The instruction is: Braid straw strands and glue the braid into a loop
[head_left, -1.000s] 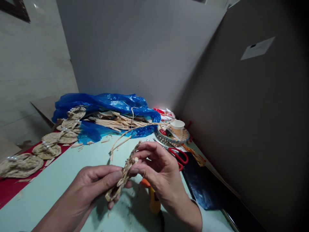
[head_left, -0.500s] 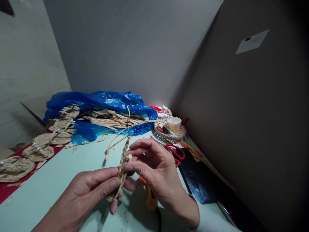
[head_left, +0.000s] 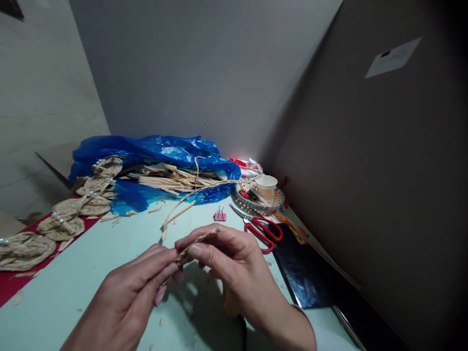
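Pale green tabletop (head_left: pixel 87 278); landmark for places, the red-handled metal scissors (head_left: pixel 247 221). Short tan braid of plant fibre (head_left: pixel 184 256) is in the air over the tabletop, left of the scissors and nearer the wearer, slanting up toward them. Left hand (head_left: pixel 129 290): grip together, thumb and fingers pinched on the braid's lower end. Right hand (head_left: pixel 236 261): grip together also, thumb laid over the upper part, fingers behind; the tip pokes out above the thumb. Small pink metal binder clip (head_left: pixel 220 216) stands just left of the scissors. Round woven basket with blue-trimmed rim (head_left: pixel 252 205) lies just beyond them, holding a white-and-tan paper cup (head_left: pixel 266 187). Crumpled blue plastic bag (head_left: pixel 157 146), well left of the scissors and farther back, with loose pale dry strips (head_left: pixel 168 182) at its mouth. Glossy black flat sheet (head_left: pixel 305 278) lies on the scissors' near side.
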`<state>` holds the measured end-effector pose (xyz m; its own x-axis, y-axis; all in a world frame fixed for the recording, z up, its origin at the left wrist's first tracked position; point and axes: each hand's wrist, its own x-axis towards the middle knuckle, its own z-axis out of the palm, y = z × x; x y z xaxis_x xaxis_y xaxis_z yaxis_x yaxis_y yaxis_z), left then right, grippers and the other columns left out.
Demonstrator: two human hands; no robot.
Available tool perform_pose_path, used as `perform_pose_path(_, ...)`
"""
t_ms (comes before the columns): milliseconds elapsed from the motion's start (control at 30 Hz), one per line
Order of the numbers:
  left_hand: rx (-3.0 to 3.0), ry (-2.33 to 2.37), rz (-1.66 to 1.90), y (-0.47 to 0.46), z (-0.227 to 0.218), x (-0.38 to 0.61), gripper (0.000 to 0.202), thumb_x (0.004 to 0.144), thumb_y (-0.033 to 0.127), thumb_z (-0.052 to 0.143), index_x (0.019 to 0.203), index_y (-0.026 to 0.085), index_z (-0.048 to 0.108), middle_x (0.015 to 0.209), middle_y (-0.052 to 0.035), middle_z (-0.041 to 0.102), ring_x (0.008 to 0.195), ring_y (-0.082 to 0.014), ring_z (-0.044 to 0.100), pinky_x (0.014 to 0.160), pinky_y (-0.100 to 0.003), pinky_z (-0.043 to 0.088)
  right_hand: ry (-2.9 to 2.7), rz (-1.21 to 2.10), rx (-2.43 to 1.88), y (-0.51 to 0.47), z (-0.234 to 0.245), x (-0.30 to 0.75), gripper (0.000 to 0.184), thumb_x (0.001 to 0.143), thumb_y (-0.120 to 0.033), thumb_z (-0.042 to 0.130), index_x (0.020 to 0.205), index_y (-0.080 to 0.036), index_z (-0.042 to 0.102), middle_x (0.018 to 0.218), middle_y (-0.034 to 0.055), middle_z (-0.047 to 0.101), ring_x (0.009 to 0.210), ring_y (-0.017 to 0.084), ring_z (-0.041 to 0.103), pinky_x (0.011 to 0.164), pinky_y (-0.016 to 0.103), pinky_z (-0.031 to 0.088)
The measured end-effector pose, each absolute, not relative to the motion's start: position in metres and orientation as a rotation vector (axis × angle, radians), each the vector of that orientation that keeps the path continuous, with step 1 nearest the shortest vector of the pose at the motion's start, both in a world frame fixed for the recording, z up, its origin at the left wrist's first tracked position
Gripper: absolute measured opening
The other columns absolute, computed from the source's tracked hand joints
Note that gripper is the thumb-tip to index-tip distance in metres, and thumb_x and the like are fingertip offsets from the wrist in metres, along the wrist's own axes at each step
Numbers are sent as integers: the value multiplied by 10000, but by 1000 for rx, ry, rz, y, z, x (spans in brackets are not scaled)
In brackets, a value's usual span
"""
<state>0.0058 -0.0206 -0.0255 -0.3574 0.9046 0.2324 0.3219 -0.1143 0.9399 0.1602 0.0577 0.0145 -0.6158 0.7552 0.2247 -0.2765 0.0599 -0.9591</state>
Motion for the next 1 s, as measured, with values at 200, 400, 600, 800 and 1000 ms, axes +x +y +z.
perform_pose_path(200,1225,1543,1367,-19,-25,-3,200,861,527,683,832,378,813,749,50,797,582,-146,632,614,-197,524,-1501,1862,-352,72,20,169,145,942,-263,675,900,-228,809,879,7,742,848,148,658,845,259,513)
perform_pose_path(400,1108,1411,1216,-12,-20,-8,296,770,590,761,813,309,846,626,-4,778,515,-122,569,507,-177,459,-1593,1773,-353,89,15,175,103,929,-228,715,884,-231,808,917,-2,756,906,142,685,906,271,518)
perform_pose_path(600,942,1415,1167,-5,-9,-8,282,639,497,861,739,233,845,626,-28,772,471,-114,534,505,-212,438,-1647,1692,-299,91,18,175,137,914,-134,706,892,-206,821,888,-2,782,865,110,707,837,202,545)
perform_pose_path(800,891,1510,1155,-4,-3,-4,309,581,490,825,667,195,794,582,-30,738,472,-132,508,497,-244,395,-1780,1549,-271,90,19,177,147,887,-105,738,958,-198,827,872,-12,782,847,94,700,835,162,533)
perform_pose_path(1000,899,1492,1158,-6,0,-2,293,628,490,807,690,203,807,628,-35,756,507,-138,524,536,-248,417,-1705,1599,-341,90,16,176,125,920,-156,714,895,-202,827,876,0,792,834,96,708,787,154,543)
